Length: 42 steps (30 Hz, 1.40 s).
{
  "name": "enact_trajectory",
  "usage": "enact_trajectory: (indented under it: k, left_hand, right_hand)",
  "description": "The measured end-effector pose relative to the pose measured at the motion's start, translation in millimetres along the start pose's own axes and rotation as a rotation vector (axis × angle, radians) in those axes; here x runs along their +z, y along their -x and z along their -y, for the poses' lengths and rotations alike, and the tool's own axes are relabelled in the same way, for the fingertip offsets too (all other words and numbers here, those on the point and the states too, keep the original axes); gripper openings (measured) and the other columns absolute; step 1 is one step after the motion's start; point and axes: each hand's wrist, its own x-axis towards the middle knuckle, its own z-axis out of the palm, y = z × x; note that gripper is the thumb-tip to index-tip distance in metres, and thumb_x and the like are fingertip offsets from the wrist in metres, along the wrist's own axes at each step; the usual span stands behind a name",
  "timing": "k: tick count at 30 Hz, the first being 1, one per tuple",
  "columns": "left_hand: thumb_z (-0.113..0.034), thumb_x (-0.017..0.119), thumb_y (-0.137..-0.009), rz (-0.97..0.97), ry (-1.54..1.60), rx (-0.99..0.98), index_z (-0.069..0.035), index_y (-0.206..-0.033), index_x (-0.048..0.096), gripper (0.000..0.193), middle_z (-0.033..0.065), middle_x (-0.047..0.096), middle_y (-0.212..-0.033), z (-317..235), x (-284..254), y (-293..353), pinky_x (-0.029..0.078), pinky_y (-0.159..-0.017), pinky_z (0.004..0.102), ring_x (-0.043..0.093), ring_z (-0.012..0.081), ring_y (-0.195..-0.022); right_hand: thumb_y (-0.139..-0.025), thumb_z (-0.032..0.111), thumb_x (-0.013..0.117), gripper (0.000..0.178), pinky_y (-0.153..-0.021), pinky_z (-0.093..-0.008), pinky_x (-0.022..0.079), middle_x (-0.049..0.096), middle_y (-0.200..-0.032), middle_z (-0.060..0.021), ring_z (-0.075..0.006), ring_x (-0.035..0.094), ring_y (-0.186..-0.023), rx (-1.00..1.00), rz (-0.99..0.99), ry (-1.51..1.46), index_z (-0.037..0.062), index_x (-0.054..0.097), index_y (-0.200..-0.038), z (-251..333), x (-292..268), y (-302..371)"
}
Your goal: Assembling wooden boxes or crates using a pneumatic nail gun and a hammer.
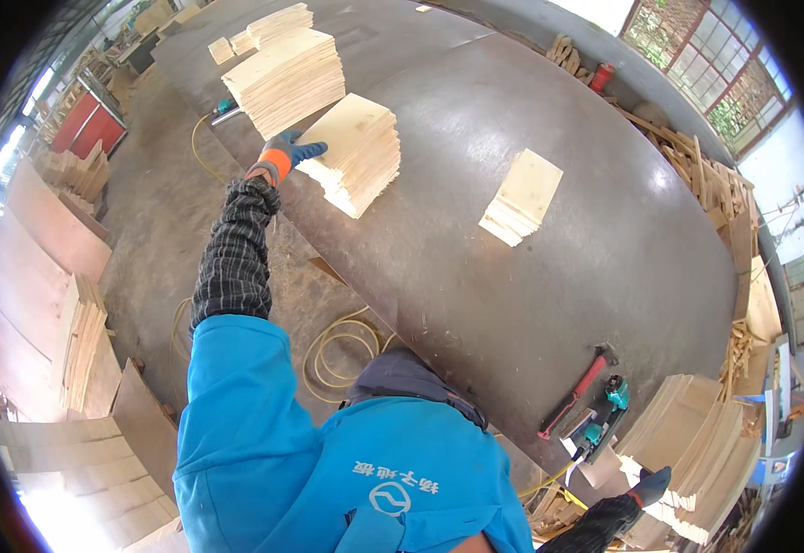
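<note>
My left hand (284, 157), in a dark blue and grey glove with an orange cuff, is at the near left corner of a stack of thin pale wood sheets (357, 147). Its fingers are spread and touch the stack's corner; nothing is seen lifted in it. Far to the lower right, my right hand (652, 487), also gloved, reaches to a stack of larger thin wood sheets (683, 429). The fingers look stretched out against the sheets' edges, small in view. A taller stack of pale sheets (287, 78) stands just beyond my left hand.
The big dark table (475, 304) bears a smaller stack of sheets (523, 195), a red-handled hammer-like tool (575, 394) and a teal nail gun (616, 394). A yellow hose (337, 355) coils on the floor by the table's near edge. Scrap wood (697, 175) lies along the right wall.
</note>
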Motion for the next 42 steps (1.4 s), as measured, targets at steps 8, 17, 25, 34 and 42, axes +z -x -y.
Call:
enact_trajectory:
  k: [8, 17, 25, 34, 42]
  left_hand:
    - [-0.042, 0.100, -0.075, 0.111, 0.212, -0.202, 0.005, -0.129, 0.071, 0.078, 0.0143, 0.078, -0.107, 18, -4, -21, 0.060, -0.072, 0.0366, 0.074, 0.0243, -0.092]
    - [-0.025, 0.099, -0.077, -0.157, 0.382, 0.095, 0.005, -0.121, 0.071, 0.060, 0.0094, 0.077, -0.097, -19, -35, 0, 0.058, -0.075, 0.0322, 0.069, 0.0159, -0.082]
    - [0.008, 0.078, -0.075, -0.706, 0.277, 0.947, -0.008, -0.095, 0.074, 0.025, 0.0163, 0.072, -0.125, -74, -23, 119, 0.059, -0.094, 0.0407, 0.071, 0.0338, -0.113]
    - [0.014, 0.068, -0.080, -0.546, 0.470, 0.697, -0.004, -0.101, 0.069, 0.028, 0.0215, 0.074, -0.121, -67, 59, 199, 0.060, -0.092, 0.0396, 0.074, 0.0321, -0.111]
    - [-0.014, 0.084, -0.087, 0.033, 0.610, -0.076, -0.002, -0.108, 0.068, 0.028, 0.0128, 0.077, -0.099, -44, 194, 303, 0.059, -0.072, 0.0350, 0.072, 0.0204, -0.077]
  right_hand:
    - [-0.107, 0.039, 0.059, 0.060, -0.087, -0.0414, 0.068, 0.068, -0.135, -0.0214, -0.0329, 0.075, -0.111, 0.045, 0.077, -0.490, -0.0069, 0.060, -0.145, 112, 30, 91]
    - [-0.107, 0.039, 0.060, 0.062, -0.090, -0.0425, 0.068, 0.068, -0.133, -0.0241, -0.0344, 0.075, -0.112, -0.072, 0.221, -0.582, -0.0089, 0.057, -0.147, 208, 72, 152]
    - [-0.113, 0.035, 0.053, 0.043, -0.074, -0.0336, 0.064, 0.069, -0.104, -0.0111, -0.0187, 0.071, -0.089, -0.318, 0.365, -0.443, -0.0049, 0.068, -0.116, 273, 91, 200]
    - [-0.113, 0.026, 0.056, 0.037, -0.072, -0.0354, 0.054, 0.072, -0.089, -0.0072, -0.0153, 0.064, -0.081, -0.524, 0.210, -0.116, -0.0086, 0.068, -0.118, 319, 139, 271]
    - [-0.106, 0.020, 0.061, 0.028, -0.064, -0.0470, 0.056, 0.074, -0.082, -0.0225, -0.0397, 0.074, -0.071, -0.917, 0.297, 0.094, 0.0004, 0.071, -0.123, 388, 180, 332]
